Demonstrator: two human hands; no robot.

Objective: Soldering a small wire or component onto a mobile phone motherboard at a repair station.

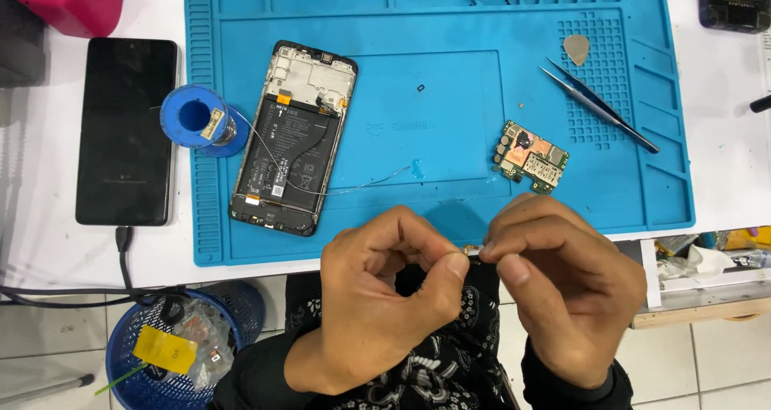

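Metal, pale and very small, is all that shows of the part [474,251] pinched between the two hands at the lower middle of the frame; it is too tiny to tell more than a light sliver with a warm tint at one end. The left hand [385,297] curls thumb and forefinger closed on it from the left, and the right hand [562,285] closes its fingertips on the other end, the two hands touching just below the near edge of the blue work mat [434,217]. Farther up on the mat, a small green circuit board [530,156] lies right of centre, and an opened phone [293,137] with its battery showing lies to the left, a thin wire trailing across it from a blue solder spool [197,119]. Tweezers [598,103] rest toward the upper right. A black phone [126,129] lies off the mat at left.
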